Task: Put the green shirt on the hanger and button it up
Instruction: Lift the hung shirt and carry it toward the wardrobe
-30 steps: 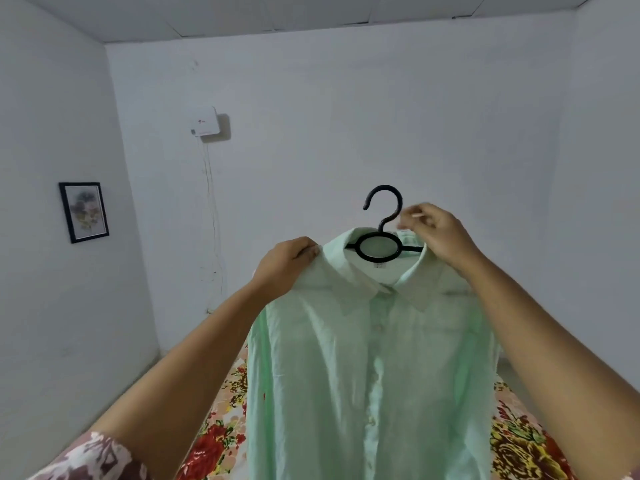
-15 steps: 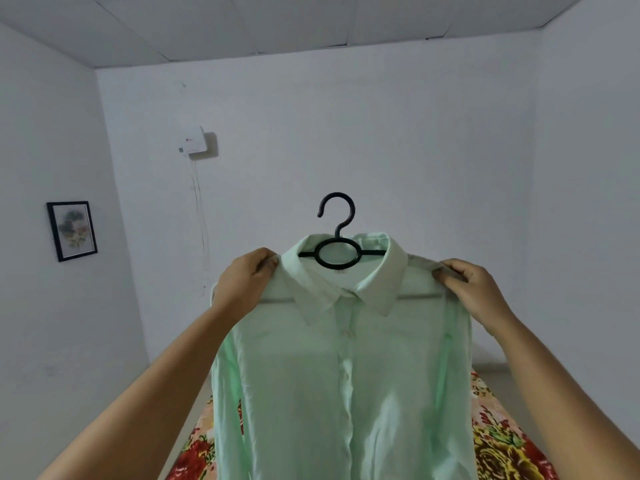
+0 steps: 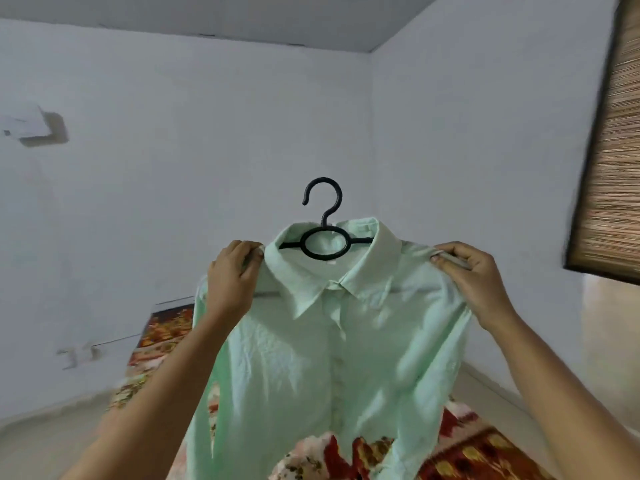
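Note:
A pale green shirt [image 3: 311, 348] hangs on a black plastic hanger [image 3: 323, 233], held up in the air in front of me. The hanger's hook stands free above the collar. The front placket looks closed down the middle, with small buttons in a row. My left hand [image 3: 232, 278] grips the shirt's left shoulder, and my right hand [image 3: 474, 275] grips the right shoulder. The hanger's arms are hidden under the fabric.
A bed with a red and yellow floral cover [image 3: 478, 452] lies below the shirt. A woven bamboo blind [image 3: 613, 150] covers a window on the right wall. A white box [image 3: 27, 128] is fixed to the far wall at left.
My right hand left the hanger's neck and took the shirt's right shoulder. My view has swung to the right, so the blind has come into sight and the picture frame has gone.

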